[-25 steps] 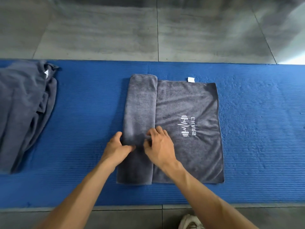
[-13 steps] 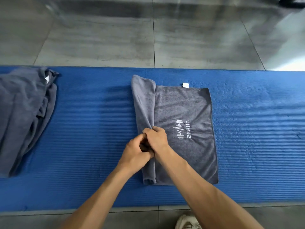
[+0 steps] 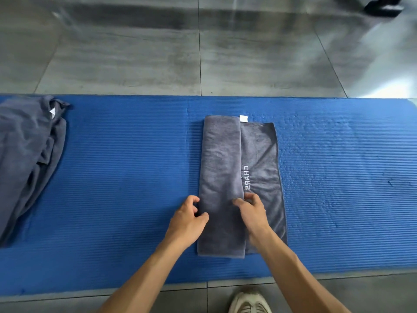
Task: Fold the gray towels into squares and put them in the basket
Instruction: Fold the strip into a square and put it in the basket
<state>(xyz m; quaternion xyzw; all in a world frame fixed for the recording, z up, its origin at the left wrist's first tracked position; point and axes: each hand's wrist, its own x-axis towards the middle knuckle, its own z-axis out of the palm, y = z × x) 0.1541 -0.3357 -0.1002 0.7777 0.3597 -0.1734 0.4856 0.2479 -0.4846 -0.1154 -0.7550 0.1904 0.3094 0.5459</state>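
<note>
A gray towel [image 3: 259, 154] with white "CHARS" lettering lies on the blue mat [image 3: 124, 177], its long side running away from me. A folded strip [image 3: 221, 166] of it lies over its left part and hides part of the logo. A white tag [image 3: 243, 118] sticks out at the far edge. My left hand [image 3: 187, 220] pinches the strip's left edge, thumb on top. My right hand [image 3: 252, 211] pinches the strip's right edge near the lettering. No basket is in view.
A crumpled pile of gray towels [image 3: 27, 154] lies at the mat's left end. Gray floor tiles [image 3: 203, 53] stretch beyond the mat. A white shoe [image 3: 248, 301] shows at the bottom edge, and a dark object [image 3: 383, 5] sits at the top right.
The rolled-over left strip was lifted and turned once more to the right, so it now covers part of the logo. Both hands moved right with it and spread to its two edges.
</note>
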